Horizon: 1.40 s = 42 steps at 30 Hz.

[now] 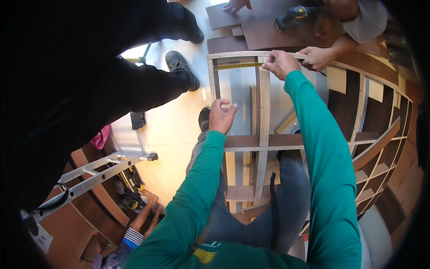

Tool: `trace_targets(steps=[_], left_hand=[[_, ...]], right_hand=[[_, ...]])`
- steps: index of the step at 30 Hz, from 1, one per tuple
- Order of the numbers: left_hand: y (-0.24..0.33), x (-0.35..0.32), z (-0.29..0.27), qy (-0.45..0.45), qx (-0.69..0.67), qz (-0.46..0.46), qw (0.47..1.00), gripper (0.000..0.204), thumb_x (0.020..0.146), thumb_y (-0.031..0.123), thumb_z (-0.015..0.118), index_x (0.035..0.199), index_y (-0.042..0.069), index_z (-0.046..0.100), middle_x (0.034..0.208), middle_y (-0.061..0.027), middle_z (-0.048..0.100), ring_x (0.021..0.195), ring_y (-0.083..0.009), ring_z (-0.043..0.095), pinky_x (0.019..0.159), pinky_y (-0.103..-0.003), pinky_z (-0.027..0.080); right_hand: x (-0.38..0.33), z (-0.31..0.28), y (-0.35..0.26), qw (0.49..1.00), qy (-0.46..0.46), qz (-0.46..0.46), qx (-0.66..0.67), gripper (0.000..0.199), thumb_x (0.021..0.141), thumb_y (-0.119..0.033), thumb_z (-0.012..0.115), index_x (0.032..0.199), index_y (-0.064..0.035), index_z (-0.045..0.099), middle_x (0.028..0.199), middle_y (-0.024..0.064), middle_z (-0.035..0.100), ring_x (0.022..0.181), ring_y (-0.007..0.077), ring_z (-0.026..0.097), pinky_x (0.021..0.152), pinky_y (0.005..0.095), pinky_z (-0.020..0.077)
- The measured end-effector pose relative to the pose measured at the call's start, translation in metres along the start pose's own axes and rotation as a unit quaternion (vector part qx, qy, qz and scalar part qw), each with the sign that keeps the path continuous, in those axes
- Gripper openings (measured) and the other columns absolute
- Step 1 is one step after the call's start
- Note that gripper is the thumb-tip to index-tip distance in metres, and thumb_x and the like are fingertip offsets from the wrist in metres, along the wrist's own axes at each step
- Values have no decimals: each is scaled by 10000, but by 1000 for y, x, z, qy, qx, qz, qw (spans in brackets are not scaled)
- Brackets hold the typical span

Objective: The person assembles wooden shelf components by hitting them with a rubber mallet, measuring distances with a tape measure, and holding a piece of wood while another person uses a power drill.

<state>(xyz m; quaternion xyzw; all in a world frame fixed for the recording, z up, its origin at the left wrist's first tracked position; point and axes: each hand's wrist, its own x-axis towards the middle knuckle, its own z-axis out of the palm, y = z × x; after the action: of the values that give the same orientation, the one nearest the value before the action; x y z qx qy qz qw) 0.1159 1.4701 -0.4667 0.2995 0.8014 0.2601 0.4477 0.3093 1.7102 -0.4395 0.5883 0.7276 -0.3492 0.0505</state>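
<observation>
One yellow tape measure (239, 67) stretches across the upper left bay of a wooden frame (263, 105), its long axis running from the person's left to right, nearly parallel to the top rail (237, 55) and just below it, the right end a touch higher. Its marked face is turned up toward the person's head; which end carries the hook, I can't tell from here. The left end reaches the frame's left upright, and the right end meets the person's right hand (281, 65), whose thumb and fingers are pinched close on the blade beside the middle upright. The left hand (222, 116) holds nothing I can see: its fingers curl loosely, thumb apart, near the lower part of that left upright, though whether it touches the wood I can't say. Just right of the right hand, a co-worker's hand (317, 58) is at the top rail. Beyond, a drill (293, 17) lies on brown panels (264, 33), and an aluminium ladder (92, 171) lies off to the left.
</observation>
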Motion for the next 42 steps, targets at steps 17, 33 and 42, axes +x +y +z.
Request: trace_targets(steps=[17,33,42], left_hand=[[63,-291,-364,-160,225,276,921,261,913,161,737,1096,26,608,1100,-173,606,1049,-342,587,818,-422,544],[93,-206,-376,-486,474,475,560,248,924,186,727,1058,9,617,1079,-222,596,1010,-391,575,831,-452,524],[51,-259,-325,-513,498,566,411,253,882,188,779,995,40,607,1003,-226,638,1050,-453,576,909,-542,484]], right_hand=[[-837,-35,66,812,263,480,202,285,1005,-330,719,1008,-49,762,722,-6,629,626,93,552,608,313,492],[-959,333,-428,335,461,732,373,337,1017,-359,696,1012,-24,733,711,6,563,672,116,491,633,321,450],[-1069,423,-506,185,609,650,415,369,1017,-366,670,1055,-8,755,751,-17,617,648,88,533,601,282,462]])
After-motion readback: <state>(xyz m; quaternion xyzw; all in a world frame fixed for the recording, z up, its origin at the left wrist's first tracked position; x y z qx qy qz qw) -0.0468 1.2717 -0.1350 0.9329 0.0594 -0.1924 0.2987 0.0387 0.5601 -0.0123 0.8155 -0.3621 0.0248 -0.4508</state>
